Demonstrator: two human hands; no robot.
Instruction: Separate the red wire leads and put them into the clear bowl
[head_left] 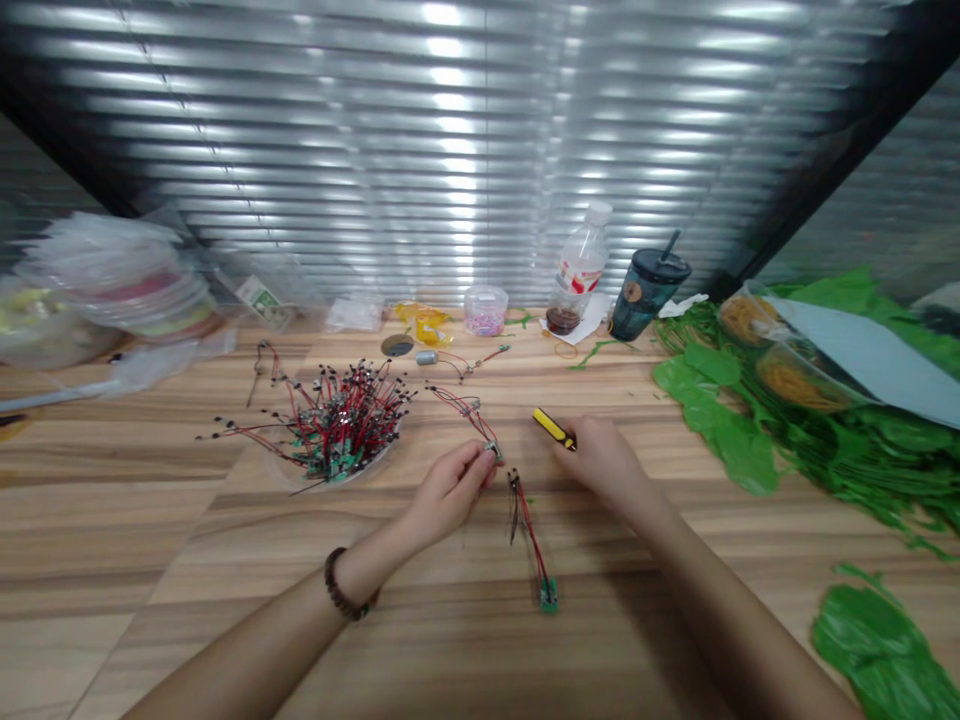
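From my seat, starting at the left, I see a pile of clear plastic containers (150,290) whose contents I can't make out. Next comes a round clear plastic bowl (375,468), heaped with red-and-black-wired green circuit boards (345,410); wires poke out over its rim, so I judge pieces are best lifted one at a time to avoid snags.

Just right of it, my left hand (454,490) pinches the near end of a thin red-wired electronic piece (484,432) between thumb and fingers, its wires trailing away across the wood. I'd keep that grip firm at the end, so that no pull comes on the wires. Beyond it stands a small round clear tub (485,312) of pink bits.

Between the hands, touching neither, lies a loose red-and-black-wired green board (532,540); I'd keep my forearms off it. My right hand (604,465) is curled around a slim yellow-and-black tool (553,428), tip apart from the left fingers; a slow, low approach seems safest.

Behind it, a clear bottle (579,275) holds a little dark liquid. Further right are a dark lidded tumbler (649,295), contents hidden, and a clear divided container (774,338) of orange strands.
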